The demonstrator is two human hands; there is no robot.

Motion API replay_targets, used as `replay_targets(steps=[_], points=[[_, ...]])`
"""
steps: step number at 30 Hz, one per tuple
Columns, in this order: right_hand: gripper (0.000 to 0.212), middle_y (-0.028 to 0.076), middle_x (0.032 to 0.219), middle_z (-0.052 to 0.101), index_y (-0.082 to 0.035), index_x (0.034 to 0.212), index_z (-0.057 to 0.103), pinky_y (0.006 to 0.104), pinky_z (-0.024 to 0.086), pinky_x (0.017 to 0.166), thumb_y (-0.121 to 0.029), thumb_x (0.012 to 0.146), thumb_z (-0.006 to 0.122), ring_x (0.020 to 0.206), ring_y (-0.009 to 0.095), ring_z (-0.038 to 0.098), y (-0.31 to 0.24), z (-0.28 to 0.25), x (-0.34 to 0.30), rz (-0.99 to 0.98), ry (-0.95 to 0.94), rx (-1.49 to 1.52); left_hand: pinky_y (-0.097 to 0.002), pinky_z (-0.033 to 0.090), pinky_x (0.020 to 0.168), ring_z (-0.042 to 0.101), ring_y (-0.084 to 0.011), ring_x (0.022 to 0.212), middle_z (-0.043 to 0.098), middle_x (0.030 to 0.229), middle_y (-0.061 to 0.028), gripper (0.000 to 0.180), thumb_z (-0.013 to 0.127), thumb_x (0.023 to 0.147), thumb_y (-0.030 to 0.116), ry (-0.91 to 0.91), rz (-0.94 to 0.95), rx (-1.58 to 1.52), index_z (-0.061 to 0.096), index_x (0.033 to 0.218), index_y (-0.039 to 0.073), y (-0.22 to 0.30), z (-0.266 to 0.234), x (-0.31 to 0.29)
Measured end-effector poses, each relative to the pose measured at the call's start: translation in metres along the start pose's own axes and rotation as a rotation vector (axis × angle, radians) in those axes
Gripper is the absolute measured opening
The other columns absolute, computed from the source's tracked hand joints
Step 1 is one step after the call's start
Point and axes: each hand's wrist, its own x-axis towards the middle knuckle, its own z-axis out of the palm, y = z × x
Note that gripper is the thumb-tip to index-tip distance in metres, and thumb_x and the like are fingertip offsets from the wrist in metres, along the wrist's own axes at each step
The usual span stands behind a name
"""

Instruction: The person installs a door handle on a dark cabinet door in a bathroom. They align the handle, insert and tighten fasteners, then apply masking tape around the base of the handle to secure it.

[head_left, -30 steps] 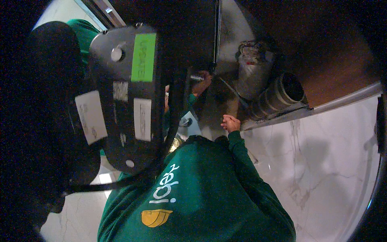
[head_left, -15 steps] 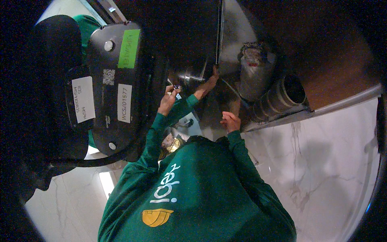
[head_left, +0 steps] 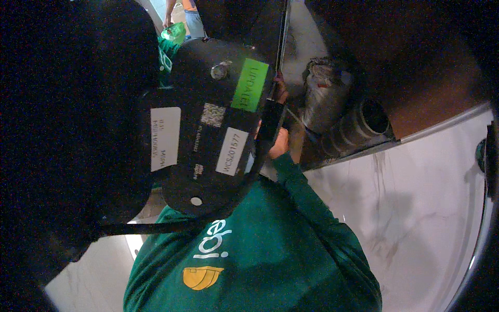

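Observation:
My right hand (head_left: 279, 144) reaches up from its green sleeve, close to the dark recess. A black head-worn device (head_left: 208, 140) on a co-worker leaning in from the left covers its fingers, so I cannot make out whether it holds anything. That same device hides my left hand and forearm completely. Just beyond my right hand, part of another hand (head_left: 280, 87), apparently the co-worker's, shows at a dark upright edge. Right of the hands stands a grey cylinder (head_left: 325, 101) with a crumpled, rough top. Beside it lies a dark ribbed pipe (head_left: 358, 127) with an open round end.
The co-worker's dark head (head_left: 78, 130) fills the left side. A pale marble surface (head_left: 405, 208) spreads at the right, bordered by a light ledge (head_left: 442, 125). At the top left, another person's hand (head_left: 169, 20) holds a green bag (head_left: 174, 34).
The co-worker's head and device have swung right, covering my left hand, which had its fingers pinched together. My right hand has moved slightly up and left. The green bag has come into view.

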Motion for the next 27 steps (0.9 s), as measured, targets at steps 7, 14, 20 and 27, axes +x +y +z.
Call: replay_targets(steps=[7, 14, 20, 27], points=[[0.022, 0.011, 0.088, 0.071, 0.001, 0.11, 0.063, 0.0276, 0.052, 0.059, -0.008, 0.09, 0.066, 0.069, 0.016, 0.068, 0.026, -0.007, -0.024, 0.131, 0.028, 0.194, -0.0367, 0.053, 0.066, 0.07, -0.0289, 0.071, 0.071, 0.084, -0.0191, 0.031, 0.077, 0.08, 0.028, 0.103, -0.034, 0.141, 0.073, 0.092, 0.0, 0.019, 0.018, -0.049], [0.015, 0.009, 0.086, 0.072, -0.002, 0.098, 0.067, 0.0307, 0.054, 0.067, -0.006, 0.084, 0.07, 0.076, 0.017, 0.07, 0.035, 0.023, -0.031, -0.181, 0.12, -0.358, -0.0361, 0.051, 0.061, 0.068, -0.0296, 0.063, 0.07, 0.073, -0.0166, 0.03, 0.073, 0.082, 0.03, 0.088, 0.025, 0.265, 0.073, 0.089, 0.001, 0.01, -0.001, -0.068], [0.017, 0.014, 0.083, 0.072, -0.008, 0.09, 0.07, 0.0377, 0.055, 0.067, -0.02, 0.08, 0.074, 0.074, 0.027, 0.07, 0.035, 0.041, -0.027, -0.326, 0.261, -0.675, -0.0354, 0.054, 0.062, 0.069, -0.0235, 0.063, 0.073, 0.087, -0.0104, 0.019, 0.067, 0.082, 0.019, 0.053, 0.535, 0.631, 0.074, 0.096, 0.008, -0.038, -0.011, -0.055], [0.016, 0.013, 0.079, 0.071, -0.009, 0.087, 0.068, 0.0404, 0.054, 0.065, -0.022, 0.078, 0.074, 0.071, 0.03, 0.069, 0.035, 0.046, -0.003, -0.397, 0.384, -0.828, -0.0364, 0.053, 0.057, 0.066, -0.0205, 0.058, 0.073, 0.092, -0.0074, 0.019, 0.066, 0.08, 0.014, 0.182, 0.559, 0.621, 0.075, 0.097, 0.017, -0.106, 0.028, -0.04]])
